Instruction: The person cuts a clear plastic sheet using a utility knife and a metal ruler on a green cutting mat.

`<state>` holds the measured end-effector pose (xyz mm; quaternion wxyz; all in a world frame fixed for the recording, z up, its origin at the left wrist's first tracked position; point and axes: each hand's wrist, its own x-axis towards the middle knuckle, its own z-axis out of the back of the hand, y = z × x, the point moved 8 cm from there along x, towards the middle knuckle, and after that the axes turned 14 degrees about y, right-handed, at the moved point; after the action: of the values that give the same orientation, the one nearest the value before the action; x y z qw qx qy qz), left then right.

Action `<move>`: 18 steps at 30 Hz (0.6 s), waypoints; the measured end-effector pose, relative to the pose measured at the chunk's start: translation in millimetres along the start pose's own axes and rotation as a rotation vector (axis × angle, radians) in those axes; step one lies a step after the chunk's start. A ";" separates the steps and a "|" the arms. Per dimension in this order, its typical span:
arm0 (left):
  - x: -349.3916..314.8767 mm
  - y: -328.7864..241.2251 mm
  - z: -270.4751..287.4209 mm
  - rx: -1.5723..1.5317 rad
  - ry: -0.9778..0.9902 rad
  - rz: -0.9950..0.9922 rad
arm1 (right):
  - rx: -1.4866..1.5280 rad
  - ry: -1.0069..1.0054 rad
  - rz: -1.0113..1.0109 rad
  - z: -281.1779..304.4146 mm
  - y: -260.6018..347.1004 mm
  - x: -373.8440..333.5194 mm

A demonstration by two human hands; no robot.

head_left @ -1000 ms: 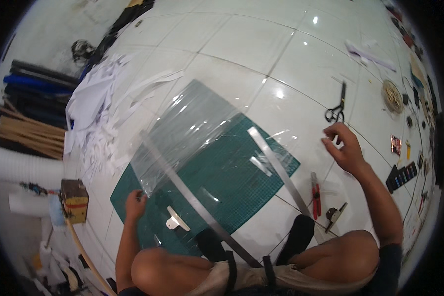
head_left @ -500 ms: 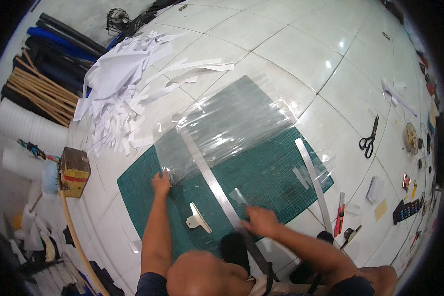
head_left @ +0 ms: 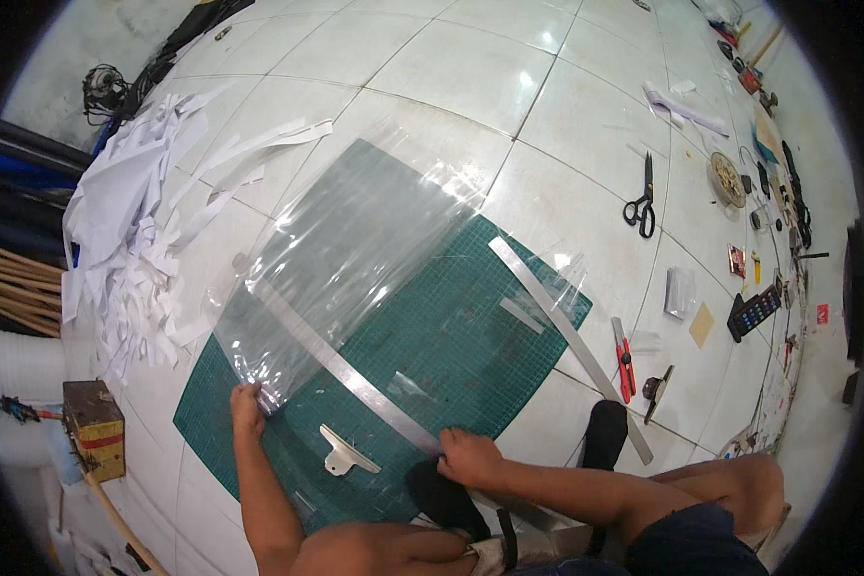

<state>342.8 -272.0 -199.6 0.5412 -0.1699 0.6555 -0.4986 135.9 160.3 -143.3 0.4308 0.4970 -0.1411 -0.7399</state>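
Observation:
A clear plastic sheet (head_left: 355, 230) lies across the far left part of the green cutting mat (head_left: 470, 355). At the sheet's near left corner, my left hand (head_left: 247, 411) is closed on its bunched edge. One long steel ruler (head_left: 350, 379) crosses the mat, its far part overlapping the sheet. My right hand (head_left: 468, 459) is closed around the ruler near my foot. Between my hands, a wide metal clip (head_left: 346, 451) lies on the mat, and a small clear plastic scrap (head_left: 410, 386) rests beside the ruler.
A second steel ruler (head_left: 557, 326) lies over the mat's right edge. A red cutter (head_left: 624, 360), black scissors (head_left: 645, 197) and a calculator (head_left: 756, 312) are on the tiles to the right. White offcuts (head_left: 134, 211) pile up at left, near a wooden box (head_left: 94, 430).
My right hand has moved onto the ruler and closed on it. My left hand still holds the sheet's corner. The whole view has shifted, so things appear farther left.

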 end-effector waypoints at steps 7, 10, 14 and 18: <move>-39.5 1.7 -42.3 -0.149 0.109 0.035 | 0.032 0.054 -0.082 108.4 -28.5 41.4; -64.3 6.5 -45.7 -0.130 0.141 0.031 | 0.110 -0.173 -0.089 170.9 -37.3 44.1; -102.1 23.9 -54.0 -0.382 0.092 -0.028 | 0.072 -0.133 -0.060 157.9 -9.8 58.8; -141.4 16.3 -60.7 0.567 -0.179 -0.138 | -0.064 0.082 0.127 70.1 22.3 72.2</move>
<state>345.0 -128.5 -142.0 0.5874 -0.0994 0.4269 -0.6803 77.2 75.7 -140.8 0.4979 0.5032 -0.1309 -0.6941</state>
